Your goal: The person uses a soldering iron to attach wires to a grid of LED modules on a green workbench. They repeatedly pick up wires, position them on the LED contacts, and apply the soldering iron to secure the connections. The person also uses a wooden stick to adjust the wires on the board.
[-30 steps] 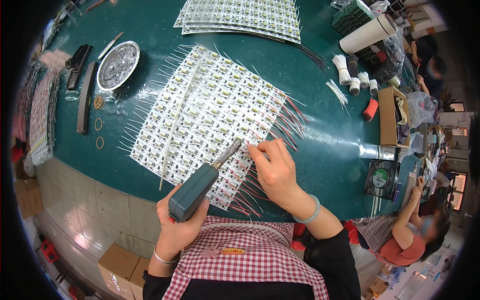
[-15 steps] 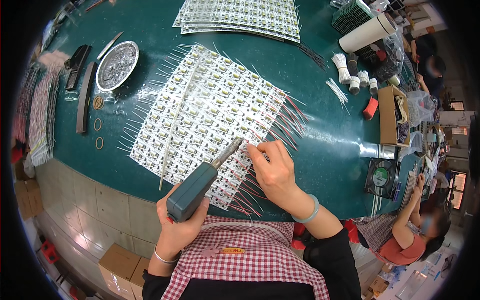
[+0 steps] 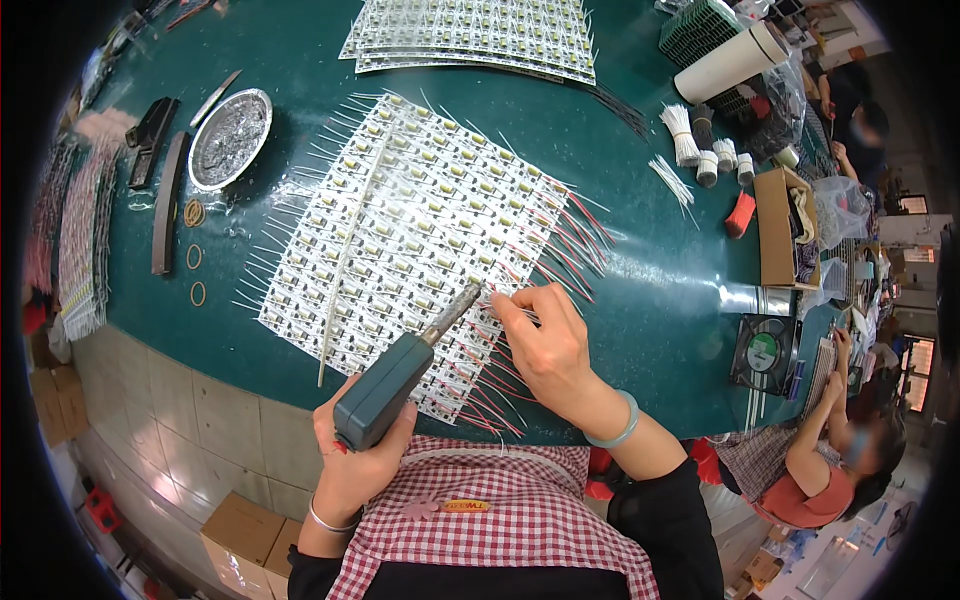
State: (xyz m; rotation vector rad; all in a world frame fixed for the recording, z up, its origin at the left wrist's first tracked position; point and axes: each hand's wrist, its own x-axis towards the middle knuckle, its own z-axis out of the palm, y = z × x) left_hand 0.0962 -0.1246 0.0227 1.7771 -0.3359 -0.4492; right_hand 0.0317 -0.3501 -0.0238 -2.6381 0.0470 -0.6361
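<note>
Our left hand (image 3: pixel 360 462) wraps the soldering iron (image 3: pixel 383 388), slanting up-right over the boards (image 3: pixel 410 235), tip just left of our right hand (image 3: pixel 550 340), whose closure we cannot tell.

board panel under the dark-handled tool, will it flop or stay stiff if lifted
The board panel would probably stay fairly stiff, since it appears to lie flat. Its red wires look thin and curved, so they would likely dangle. The pale strip lying across it might slide off if tilted.
</note>
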